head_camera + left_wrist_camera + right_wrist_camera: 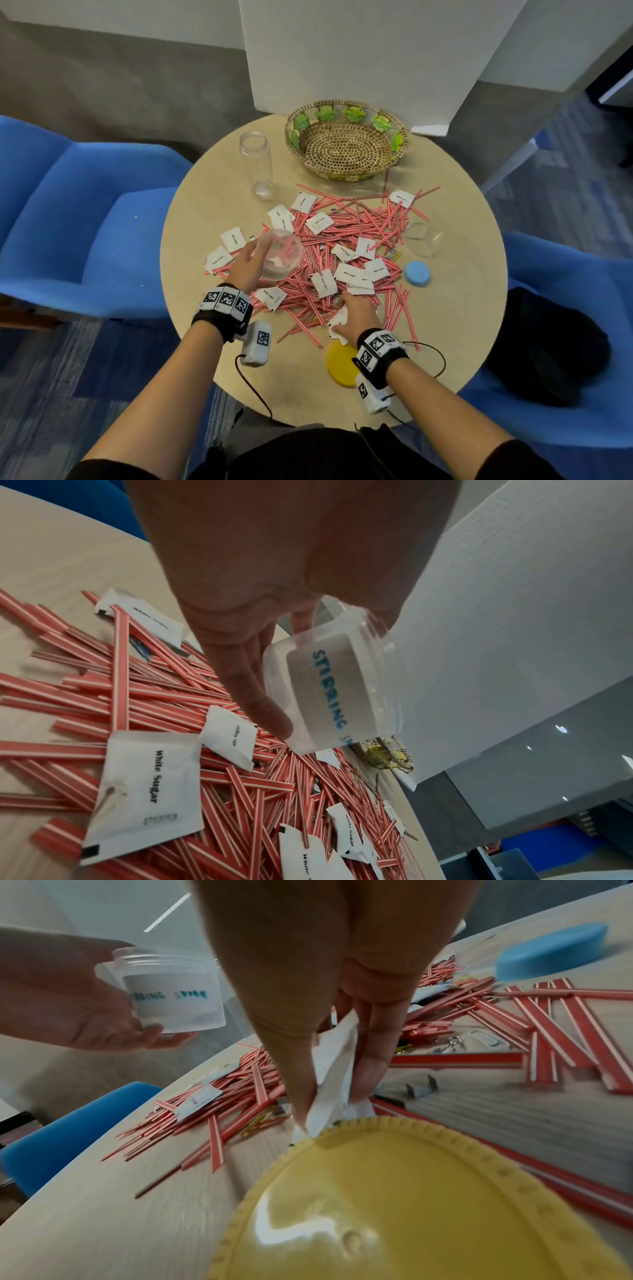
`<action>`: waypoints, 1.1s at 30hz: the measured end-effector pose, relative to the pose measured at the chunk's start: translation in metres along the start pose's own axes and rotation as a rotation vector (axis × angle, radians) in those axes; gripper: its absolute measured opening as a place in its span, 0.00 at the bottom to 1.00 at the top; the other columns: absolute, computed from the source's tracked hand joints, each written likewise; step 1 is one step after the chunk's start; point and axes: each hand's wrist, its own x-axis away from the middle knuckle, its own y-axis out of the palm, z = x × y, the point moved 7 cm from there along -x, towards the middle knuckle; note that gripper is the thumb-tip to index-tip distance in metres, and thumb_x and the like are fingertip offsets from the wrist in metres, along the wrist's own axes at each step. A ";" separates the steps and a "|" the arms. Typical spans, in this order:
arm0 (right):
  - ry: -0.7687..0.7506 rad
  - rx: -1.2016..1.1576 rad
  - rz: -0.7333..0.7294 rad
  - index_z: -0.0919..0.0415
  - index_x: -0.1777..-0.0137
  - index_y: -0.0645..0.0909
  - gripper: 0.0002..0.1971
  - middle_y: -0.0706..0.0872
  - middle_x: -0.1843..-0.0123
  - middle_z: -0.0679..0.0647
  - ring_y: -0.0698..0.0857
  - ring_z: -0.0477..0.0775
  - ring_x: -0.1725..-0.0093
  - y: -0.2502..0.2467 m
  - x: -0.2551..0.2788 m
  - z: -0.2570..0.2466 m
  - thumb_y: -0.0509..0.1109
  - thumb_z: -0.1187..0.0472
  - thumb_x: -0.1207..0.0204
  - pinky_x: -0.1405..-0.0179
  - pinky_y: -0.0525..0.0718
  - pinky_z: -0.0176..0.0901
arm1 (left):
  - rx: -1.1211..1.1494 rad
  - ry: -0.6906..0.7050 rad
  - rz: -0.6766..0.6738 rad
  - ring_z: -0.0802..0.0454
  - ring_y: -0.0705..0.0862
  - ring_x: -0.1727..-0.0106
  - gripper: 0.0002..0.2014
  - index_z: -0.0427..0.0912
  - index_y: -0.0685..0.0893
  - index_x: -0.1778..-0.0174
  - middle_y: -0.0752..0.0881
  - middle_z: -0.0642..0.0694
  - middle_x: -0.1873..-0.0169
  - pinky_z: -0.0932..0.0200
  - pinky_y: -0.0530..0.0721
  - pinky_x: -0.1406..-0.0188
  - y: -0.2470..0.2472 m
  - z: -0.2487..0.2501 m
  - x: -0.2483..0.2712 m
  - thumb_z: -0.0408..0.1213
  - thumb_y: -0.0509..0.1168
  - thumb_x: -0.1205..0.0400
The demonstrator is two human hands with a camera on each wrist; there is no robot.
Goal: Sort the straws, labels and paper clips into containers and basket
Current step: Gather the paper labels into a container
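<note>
A heap of red-and-white straws covers the middle of the round table, with white "White Sugar" labels and a few paper clips mixed in. My left hand holds a clear tub above the heap's left side; the tub holds several straws and labels. My right hand pinches a bunch of white labels at the heap's near edge, just above a yellow lid.
A wicker basket sits at the table's far side, a tall clear jar to its left. A small clear container and a blue lid lie at the right. Blue chairs flank the table.
</note>
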 end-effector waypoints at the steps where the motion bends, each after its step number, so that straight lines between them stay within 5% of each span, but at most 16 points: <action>1: -0.001 0.009 0.005 0.56 0.37 0.78 0.24 0.84 0.41 0.53 0.84 0.55 0.41 -0.001 0.000 -0.001 0.83 0.59 0.31 0.44 0.82 0.43 | 0.012 0.000 -0.004 0.54 0.81 0.50 0.27 0.44 0.73 0.22 0.75 0.40 0.27 0.48 0.92 0.66 0.001 0.001 0.001 0.54 0.63 0.14; 3: -0.002 0.018 0.017 0.57 0.34 0.80 0.25 0.85 0.39 0.55 0.84 0.57 0.38 -0.004 0.000 0.001 0.82 0.59 0.30 0.40 0.83 0.47 | 0.045 -0.006 -0.016 0.52 0.82 0.49 0.28 0.44 0.74 0.22 0.76 0.40 0.29 0.43 0.92 0.63 0.005 0.003 0.002 0.56 0.63 0.14; 7: 0.006 0.087 0.040 0.54 0.34 0.85 0.22 0.88 0.38 0.52 0.84 0.57 0.36 -0.019 0.002 0.014 0.78 0.53 0.28 0.37 0.82 0.47 | 0.014 0.025 -0.020 0.58 0.82 0.53 0.28 0.43 0.73 0.21 0.78 0.42 0.35 0.55 0.90 0.70 0.009 0.008 0.002 0.54 0.62 0.13; 9: 0.010 0.084 0.064 0.49 0.35 0.85 0.19 0.88 0.38 0.50 0.84 0.55 0.36 -0.023 0.002 0.017 0.77 0.50 0.27 0.38 0.83 0.47 | 0.015 0.027 -0.016 0.57 0.83 0.53 0.27 0.43 0.74 0.22 0.79 0.42 0.34 0.51 0.91 0.68 0.012 0.010 0.001 0.55 0.61 0.13; 12: -0.028 -0.040 0.091 0.50 0.38 0.87 0.17 0.87 0.38 0.50 0.84 0.54 0.36 -0.026 -0.004 0.009 0.77 0.59 0.27 0.34 0.81 0.47 | 0.008 0.032 -0.033 0.58 0.83 0.53 0.26 0.43 0.74 0.23 0.79 0.45 0.38 0.51 0.91 0.68 0.021 0.014 0.003 0.55 0.61 0.13; 15: -0.032 -0.104 0.099 0.51 0.31 0.82 0.26 0.80 0.37 0.53 0.81 0.55 0.35 -0.033 -0.009 0.006 0.80 0.63 0.29 0.33 0.77 0.44 | 0.037 0.015 -0.047 0.53 0.85 0.51 0.26 0.45 0.75 0.24 0.79 0.44 0.38 0.37 0.92 0.58 0.026 0.017 0.005 0.57 0.61 0.14; 19: 0.063 -0.119 -0.050 0.51 0.21 0.69 0.44 0.79 0.35 0.56 0.80 0.57 0.35 -0.056 -0.016 0.018 0.85 0.61 0.36 0.35 0.79 0.47 | 0.048 0.009 -0.049 0.50 0.85 0.48 0.21 0.48 0.76 0.30 0.80 0.43 0.39 0.36 0.92 0.56 0.029 0.025 0.001 0.56 0.62 0.14; 23: 0.096 -0.093 -0.074 0.60 0.46 0.89 0.17 0.89 0.48 0.52 0.87 0.50 0.45 -0.084 -0.028 0.026 0.85 0.64 0.35 0.41 0.83 0.39 | -0.025 0.038 -0.024 0.43 0.85 0.40 0.23 0.50 0.78 0.30 0.82 0.43 0.36 0.43 0.90 0.51 0.030 0.028 -0.003 0.61 0.61 0.15; 28: 0.044 -0.300 0.010 0.52 0.64 0.88 0.07 0.89 0.63 0.49 0.86 0.46 0.61 -0.102 -0.045 0.024 0.84 0.62 0.33 0.60 0.83 0.35 | -0.008 0.021 -0.054 0.40 0.88 0.42 0.29 0.47 0.78 0.28 0.83 0.40 0.36 0.34 0.90 0.49 0.041 0.029 -0.013 0.64 0.62 0.17; 31: 0.075 -0.401 0.128 0.50 0.61 0.87 0.08 0.88 0.59 0.52 0.87 0.53 0.55 -0.104 -0.062 0.032 0.83 0.61 0.32 0.57 0.85 0.40 | 0.006 0.002 -0.070 0.43 0.88 0.46 0.28 0.45 0.76 0.26 0.82 0.40 0.37 0.38 0.92 0.56 0.046 0.030 -0.018 0.60 0.62 0.15; 33: 0.065 -0.324 0.125 0.56 0.48 0.89 0.11 0.88 0.51 0.53 0.86 0.54 0.49 -0.096 -0.070 0.030 0.81 0.57 0.29 0.52 0.82 0.40 | -0.010 0.005 -0.076 0.44 0.88 0.47 0.29 0.45 0.76 0.25 0.82 0.40 0.38 0.40 0.93 0.57 0.050 0.032 -0.019 0.60 0.61 0.16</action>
